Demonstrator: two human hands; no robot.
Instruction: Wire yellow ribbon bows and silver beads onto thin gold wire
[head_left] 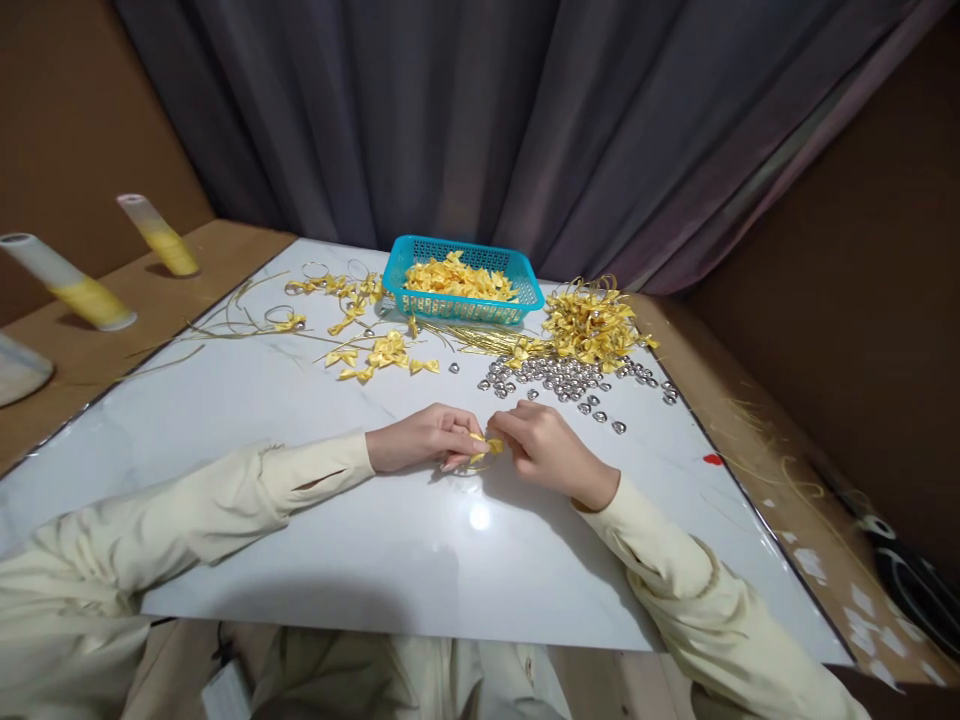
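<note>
A small yellow ribbon bow (495, 446) is pinched between the thumb and fingers of my left hand (427, 437), just above the white table. My right hand (551, 450) meets it from the other side, its fingers curled together at the bow's edge. Whatever those fingers grip is hidden behind the knuckles. A thin loop of gold cord (471, 472) shows below the bow. Beyond my hands lie many silver heart-shaped pieces (559, 377) and a few loose yellow bows (388, 349).
Yellow bows fill a turquoise basket (463, 308) at the back. Right of it sits a pile of corded bows (592, 325), with gold cords (480, 338) beside it. Ribbon spools (94, 300) stand left. Black-handled scissors (911, 585) and a red scrap (712, 459) lie right.
</note>
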